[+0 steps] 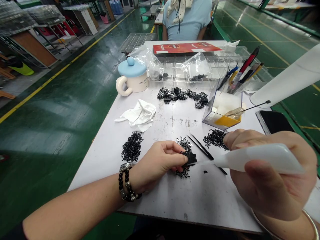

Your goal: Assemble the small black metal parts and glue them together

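My left hand (162, 158) pinches a small black part (190, 158) over a pile of small metal pieces (184, 143). In my right hand (272, 170) is a translucent white squeeze bottle (262, 158), its thin nozzle pointing left, with the tip at or very near the black part; contact is hard to tell. Black tweezers (203, 148) lie on the table between the hands, partly behind the nozzle. One pile of small black pieces (132, 146) sits left of my left hand, and another black pile (215, 138) lies just beyond my right hand.
Farther back on the white table (170, 200) are a lidded mug (136, 78), a white cloth (140, 115), black assembled parts (182, 94), clear trays (172, 68), a pen holder (222, 108), a phone (274, 122) and a white tube (287, 76). A person (187, 23) sits beyond.
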A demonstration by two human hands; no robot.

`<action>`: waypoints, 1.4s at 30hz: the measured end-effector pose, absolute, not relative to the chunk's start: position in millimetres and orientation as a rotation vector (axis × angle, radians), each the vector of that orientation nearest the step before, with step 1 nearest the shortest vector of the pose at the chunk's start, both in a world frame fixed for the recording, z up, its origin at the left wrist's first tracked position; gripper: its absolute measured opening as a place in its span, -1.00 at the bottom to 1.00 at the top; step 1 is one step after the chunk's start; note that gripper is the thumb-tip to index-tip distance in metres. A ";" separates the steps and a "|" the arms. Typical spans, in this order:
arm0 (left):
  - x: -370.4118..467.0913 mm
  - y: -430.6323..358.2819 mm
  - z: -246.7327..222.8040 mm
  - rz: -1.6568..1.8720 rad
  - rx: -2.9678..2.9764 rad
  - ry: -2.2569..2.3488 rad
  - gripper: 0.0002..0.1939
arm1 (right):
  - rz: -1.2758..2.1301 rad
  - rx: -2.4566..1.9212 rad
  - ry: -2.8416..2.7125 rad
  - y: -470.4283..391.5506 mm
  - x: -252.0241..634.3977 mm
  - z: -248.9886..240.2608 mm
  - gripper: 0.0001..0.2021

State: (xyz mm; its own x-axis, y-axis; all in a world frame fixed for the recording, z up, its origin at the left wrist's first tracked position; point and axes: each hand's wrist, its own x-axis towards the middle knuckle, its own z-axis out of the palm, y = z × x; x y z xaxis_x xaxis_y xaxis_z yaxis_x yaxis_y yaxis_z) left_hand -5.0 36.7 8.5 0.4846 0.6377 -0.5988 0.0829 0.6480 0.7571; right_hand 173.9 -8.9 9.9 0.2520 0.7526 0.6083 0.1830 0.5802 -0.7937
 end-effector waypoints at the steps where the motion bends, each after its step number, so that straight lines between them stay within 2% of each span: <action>1: -5.3 36.4 7.5 0.395 0.826 1.025 -0.88 | 0.480 -0.913 -1.290 -9.5 174.0 11.0 -0.89; 5: -6.2 35.0 4.3 0.420 0.835 1.007 -0.88 | 0.518 -0.891 -1.238 -4.6 175.5 15.7 -0.87; 8: -6.3 35.1 3.5 0.416 0.838 1.012 -0.88 | 0.389 -0.839 -1.112 7.8 178.2 14.8 -0.82; 11: -6.4 35.3 3.0 0.423 0.842 1.011 -0.88 | 0.235 -0.938 -0.990 22.4 181.6 7.6 -0.86; 16: -6.1 35.5 4.2 0.441 0.837 1.012 -0.88 | 0.414 -1.319 -1.364 47.4 180.3 -10.8 -0.81; 22: -5.9 35.4 8.7 0.445 0.834 1.015 -0.85 | 0.415 -1.459 -1.731 85.2 158.7 -33.9 -0.74; 26: -6.4 34.5 7.9 0.464 0.836 1.012 -0.85 | 0.248 -1.409 -1.851 83.3 160.0 -29.3 -0.62; 31: -7.3 33.5 5.6 0.478 0.836 1.003 -0.84 | -0.231 -1.363 -1.652 46.9 209.4 0.1 -0.76; 33: -7.4 33.2 5.0 0.484 0.828 0.994 -0.85 | -0.392 -1.414 -1.455 38.2 232.6 6.6 -0.69; 38: -6.5 33.0 4.1 0.473 0.842 0.998 -0.85 | -0.346 -1.544 -1.431 43.2 253.7 1.9 -0.86; 42: -6.1 34.1 4.5 0.477 0.840 1.002 -0.85 | -0.452 -1.580 -1.424 47.0 253.3 1.4 -0.76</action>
State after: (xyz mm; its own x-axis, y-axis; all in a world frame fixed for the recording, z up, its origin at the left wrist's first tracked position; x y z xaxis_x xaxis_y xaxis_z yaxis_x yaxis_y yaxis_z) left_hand -6.1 34.1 4.5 0.4774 0.6942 -0.5387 0.0204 0.6042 0.7966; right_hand 253.3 47.0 1.4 0.2600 0.5748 0.7759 0.9172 0.1043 -0.3846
